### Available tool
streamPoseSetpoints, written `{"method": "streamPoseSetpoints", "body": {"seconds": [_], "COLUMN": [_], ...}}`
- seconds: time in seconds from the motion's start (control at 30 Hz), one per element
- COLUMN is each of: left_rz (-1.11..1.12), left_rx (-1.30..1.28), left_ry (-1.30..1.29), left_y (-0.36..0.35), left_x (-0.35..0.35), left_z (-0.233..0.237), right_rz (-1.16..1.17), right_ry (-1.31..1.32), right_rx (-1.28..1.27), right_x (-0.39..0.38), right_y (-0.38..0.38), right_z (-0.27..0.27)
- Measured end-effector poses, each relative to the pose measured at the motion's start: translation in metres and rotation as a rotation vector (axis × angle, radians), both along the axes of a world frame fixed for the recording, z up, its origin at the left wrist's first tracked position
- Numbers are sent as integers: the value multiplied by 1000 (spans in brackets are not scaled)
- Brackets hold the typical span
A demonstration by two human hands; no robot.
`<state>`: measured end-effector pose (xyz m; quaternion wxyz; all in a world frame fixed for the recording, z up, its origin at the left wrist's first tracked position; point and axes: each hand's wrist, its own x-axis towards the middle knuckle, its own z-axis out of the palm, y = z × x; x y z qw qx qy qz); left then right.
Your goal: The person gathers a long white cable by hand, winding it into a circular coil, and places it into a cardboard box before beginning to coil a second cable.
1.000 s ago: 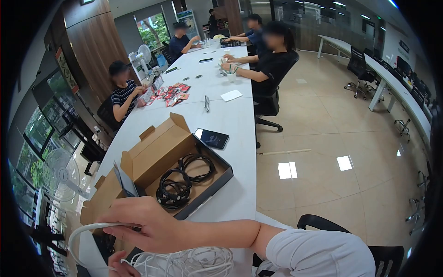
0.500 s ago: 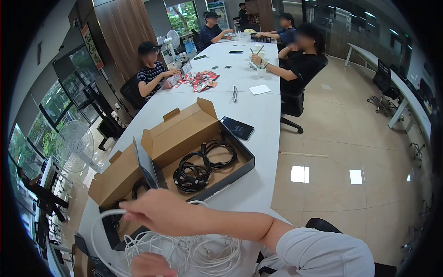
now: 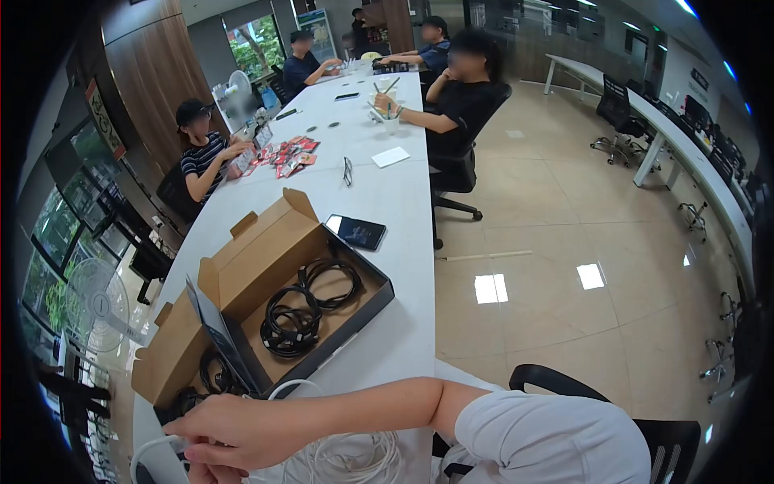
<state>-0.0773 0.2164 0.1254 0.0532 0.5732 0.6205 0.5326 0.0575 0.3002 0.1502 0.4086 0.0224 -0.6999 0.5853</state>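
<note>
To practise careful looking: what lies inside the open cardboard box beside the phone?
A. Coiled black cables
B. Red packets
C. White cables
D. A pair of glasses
A: coiled black cables lie in the cardboard box, while the white cable is outside it, gripped by the right hand.
</note>
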Motion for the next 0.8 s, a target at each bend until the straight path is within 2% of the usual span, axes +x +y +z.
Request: {"method": "streamPoseSetpoints", "body": {"seconds": [0.1, 0.2, 0.3, 0.33, 0.37, 0.47, 0.57, 0.63, 0.8], "left_rz": [-58, -190, -354, -406, -462, -449, -419, -481, -768], "left_rx": [-64, -154, -249, -277, -304, -276, -287, -305, -346], "left_ry": [99, 230, 355, 398, 440, 772, 820, 738, 459], "left_y": [1, 4, 16, 20, 23, 27, 25, 26, 36], "left_x": [11, 26, 35, 37, 40, 45, 49, 63, 68], "left_z": [-7, -21, -36, -41, -42, -38, -35, -33, -63], "right_rz": [-371, -492, -448, -291, -315, -372, -354, -308, -263], "right_ry": [-76, 89, 220, 170, 213, 403, 681, 828, 677], "right_rx": [317, 348, 216, 5, -34, -193, -343, -438, -390], "right_x": [-11, -17, -8, 1, 10, 27, 36, 32, 15], "right_y": [4, 5, 11, 10, 12, 16, 28, 35, 24], "right_z": [-7, -8, 4, 8, 12, 17, 18, 14, 12]}}
